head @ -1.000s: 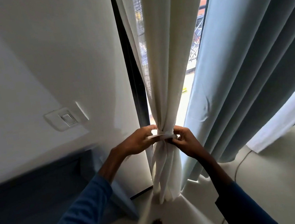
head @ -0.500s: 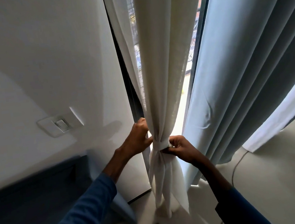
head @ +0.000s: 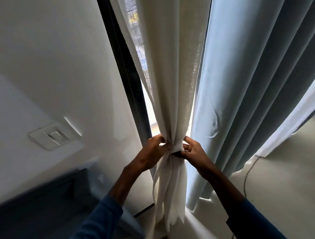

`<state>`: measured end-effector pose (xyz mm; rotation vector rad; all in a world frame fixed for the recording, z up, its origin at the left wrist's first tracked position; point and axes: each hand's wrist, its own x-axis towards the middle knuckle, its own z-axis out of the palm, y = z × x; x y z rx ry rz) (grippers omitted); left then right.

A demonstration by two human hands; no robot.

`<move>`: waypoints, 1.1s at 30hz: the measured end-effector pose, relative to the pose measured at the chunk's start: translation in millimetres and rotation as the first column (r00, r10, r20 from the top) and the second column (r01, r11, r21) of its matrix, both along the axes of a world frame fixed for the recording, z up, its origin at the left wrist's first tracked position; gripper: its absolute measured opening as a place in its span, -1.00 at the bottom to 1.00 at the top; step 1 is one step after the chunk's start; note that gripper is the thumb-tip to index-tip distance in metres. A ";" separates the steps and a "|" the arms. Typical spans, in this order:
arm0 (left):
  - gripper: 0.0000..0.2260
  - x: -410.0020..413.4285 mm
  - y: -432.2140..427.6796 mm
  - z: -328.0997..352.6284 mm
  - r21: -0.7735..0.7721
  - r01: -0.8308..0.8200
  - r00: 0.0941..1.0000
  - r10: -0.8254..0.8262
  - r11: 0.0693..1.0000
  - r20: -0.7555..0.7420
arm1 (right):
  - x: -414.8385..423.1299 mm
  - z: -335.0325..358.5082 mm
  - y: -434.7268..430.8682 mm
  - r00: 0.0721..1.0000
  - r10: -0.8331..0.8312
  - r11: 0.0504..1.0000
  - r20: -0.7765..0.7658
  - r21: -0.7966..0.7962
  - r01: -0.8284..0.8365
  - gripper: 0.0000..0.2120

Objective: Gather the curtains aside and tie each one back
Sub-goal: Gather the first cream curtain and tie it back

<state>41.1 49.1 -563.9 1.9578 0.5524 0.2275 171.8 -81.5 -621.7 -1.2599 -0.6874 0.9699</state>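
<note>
In the head view, the left hand point(head: 151, 154) and right hand point(head: 193, 150) both pinch the tie point(head: 173, 149) round the bunched cream curtain point(head: 167, 78), just left of the loose blue curtain point(head: 258, 87); if either grip slackens too soon, the tie may slip and the folds spill open.

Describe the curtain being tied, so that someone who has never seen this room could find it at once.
Start at the dark window frame. Just right of it hangs the cream sheer curtain, cinched at its waist where the left hand and right hand hold it. Unlike the blue-grey curtain beside it, it is pale, thin and bunched.
</note>
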 end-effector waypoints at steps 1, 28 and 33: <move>-0.61 1.7 -2.0 -0.7 0.002 -0.018 1.000 0.018 1.000 0.023 | 1.5 0.9 -1.1 1.000 0.003 1.000 -0.011 0.011 -0.002 -0.48; -0.68 28.4 -2.4 9.6 -0.220 -0.407 0.913 0.402 0.886 -0.071 | -2.0 68.0 -13.6 0.856 -0.260 0.965 0.447 0.127 0.228 -0.95; -0.62 32.4 -7.4 4.2 -0.255 -0.480 0.874 0.482 0.839 -0.061 | -20.9 53.2 -12.3 0.854 -0.267 0.960 0.447 0.052 0.274 -0.94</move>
